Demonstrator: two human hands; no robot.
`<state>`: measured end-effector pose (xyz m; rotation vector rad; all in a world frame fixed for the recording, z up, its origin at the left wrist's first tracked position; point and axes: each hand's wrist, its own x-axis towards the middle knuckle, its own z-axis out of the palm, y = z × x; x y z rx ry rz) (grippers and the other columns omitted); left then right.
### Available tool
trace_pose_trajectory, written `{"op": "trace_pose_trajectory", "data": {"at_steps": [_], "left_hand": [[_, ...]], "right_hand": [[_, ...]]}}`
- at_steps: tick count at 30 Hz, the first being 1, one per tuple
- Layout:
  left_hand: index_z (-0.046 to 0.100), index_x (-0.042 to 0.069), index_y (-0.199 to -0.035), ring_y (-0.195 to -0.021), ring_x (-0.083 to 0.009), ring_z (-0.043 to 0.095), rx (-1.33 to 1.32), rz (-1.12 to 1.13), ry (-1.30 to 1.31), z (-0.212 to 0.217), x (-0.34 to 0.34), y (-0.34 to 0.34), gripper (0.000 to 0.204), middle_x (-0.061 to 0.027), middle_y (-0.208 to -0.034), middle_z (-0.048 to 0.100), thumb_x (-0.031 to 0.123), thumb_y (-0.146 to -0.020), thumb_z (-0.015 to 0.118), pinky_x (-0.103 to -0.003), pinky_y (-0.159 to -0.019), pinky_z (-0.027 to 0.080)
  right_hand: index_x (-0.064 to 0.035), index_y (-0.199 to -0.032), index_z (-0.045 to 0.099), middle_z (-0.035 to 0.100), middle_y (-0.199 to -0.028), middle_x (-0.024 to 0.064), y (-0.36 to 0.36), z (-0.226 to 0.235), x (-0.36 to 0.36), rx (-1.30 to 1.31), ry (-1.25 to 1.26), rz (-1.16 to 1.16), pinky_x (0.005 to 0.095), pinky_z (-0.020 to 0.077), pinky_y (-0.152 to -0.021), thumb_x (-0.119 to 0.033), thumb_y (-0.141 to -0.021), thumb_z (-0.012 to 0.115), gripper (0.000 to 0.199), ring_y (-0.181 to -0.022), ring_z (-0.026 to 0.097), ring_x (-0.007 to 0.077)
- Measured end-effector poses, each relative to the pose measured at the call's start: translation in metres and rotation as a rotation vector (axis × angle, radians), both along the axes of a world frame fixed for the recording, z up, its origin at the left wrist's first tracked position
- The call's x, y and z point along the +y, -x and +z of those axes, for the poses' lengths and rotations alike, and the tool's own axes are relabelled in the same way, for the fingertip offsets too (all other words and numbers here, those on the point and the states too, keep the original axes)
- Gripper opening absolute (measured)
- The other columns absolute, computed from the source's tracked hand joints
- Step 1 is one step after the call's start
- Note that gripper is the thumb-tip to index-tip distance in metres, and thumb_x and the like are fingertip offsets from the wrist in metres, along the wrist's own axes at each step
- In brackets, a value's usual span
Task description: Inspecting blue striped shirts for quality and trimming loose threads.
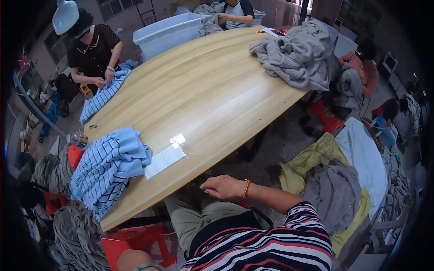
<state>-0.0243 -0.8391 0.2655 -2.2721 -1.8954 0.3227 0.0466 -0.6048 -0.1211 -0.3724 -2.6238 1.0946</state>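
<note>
My right hand [224, 186], with a beaded bracelet on its wrist, hovers over my lap just off the near edge of the wooden table [212, 86]. Its fingers are curled together, and whatever they may hold is hidden. At the lower edge, my left hand [131, 260] shows only in part beside a red plastic stool [135, 241], with its fingers out of sight. On the table's near left corner lies a heap of blue striped cloth [108, 162], draped over the edge. Beside it sits a strip of white labels [165, 161] under clear film.
Grey cloth [298, 56] is piled at the far right corner. Co-workers sit around the table; one at the left handles blue striped cloth [106, 95]. A white plastic tub [167, 34] stands behind. Grey cloth [332, 194] lies on yellow cloth [312, 153] to my right.
</note>
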Motion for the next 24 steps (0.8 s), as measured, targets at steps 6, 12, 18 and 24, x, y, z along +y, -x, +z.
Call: {"op": "trace_pose_trajectory", "data": {"at_steps": [6, 12, 18, 24], "left_hand": [[0.03, 0.0, -0.141, -0.133, -0.0295, 0.031, -1.742, -0.296, -0.325, -0.153, 0.097, 0.059, 0.09, -0.0197, -0.143, 0.033, 0.069, -0.085, 0.041, -0.045, -0.109, 0.023], [0.025, -0.002, -0.147, -0.143, -0.0335, 0.022, -2.748, -0.014, -0.244, -0.22, 0.164, 0.103, 0.078, -0.0228, -0.153, 0.022, 0.059, -0.098, 0.023, -0.048, -0.117, 0.019], [0.047, -0.006, -0.131, -0.121, -0.0303, 0.053, -2.478, 0.201, -0.281, -0.261, 0.19, 0.121, 0.046, -0.0207, -0.13, 0.054, 0.029, -0.102, 0.04, -0.04, -0.107, 0.038], [0.069, 0.0, -0.1, -0.085, -0.0182, 0.068, -1.612, 0.233, 0.045, -0.306, 0.156, 0.107, 0.019, -0.0091, -0.087, 0.071, 0.015, -0.095, 0.057, -0.03, -0.083, 0.051]], "right_hand": [[-0.0074, -0.112, 0.063, 0.065, -0.102, 0.0141, 0.002, -0.021, 0.027, -0.009, 0.034, 0.029, 0.0411, 0.0506, -0.083, -0.022, -0.093, 0.053, 0.026, -0.097, 0.063, 0.033], [-0.0035, -0.111, 0.064, 0.068, -0.092, 0.0132, -0.007, -0.032, 0.051, 0.217, 0.105, -0.04, 0.0298, 0.054, -0.072, -0.007, -0.091, 0.057, 0.022, -0.079, 0.067, 0.023], [-0.0008, -0.109, 0.065, 0.071, -0.088, 0.0123, -0.02, -0.04, 0.081, 0.243, 0.388, -0.201, 0.0256, 0.0537, -0.063, -0.004, -0.092, 0.055, 0.021, -0.068, 0.068, 0.0153], [-0.0045, -0.111, 0.065, 0.071, -0.077, 0.0093, -0.026, -0.028, 0.088, 0.087, 0.316, -0.176, 0.0264, 0.0532, -0.058, -0.007, -0.093, 0.054, 0.021, -0.062, 0.067, 0.0143]]}}
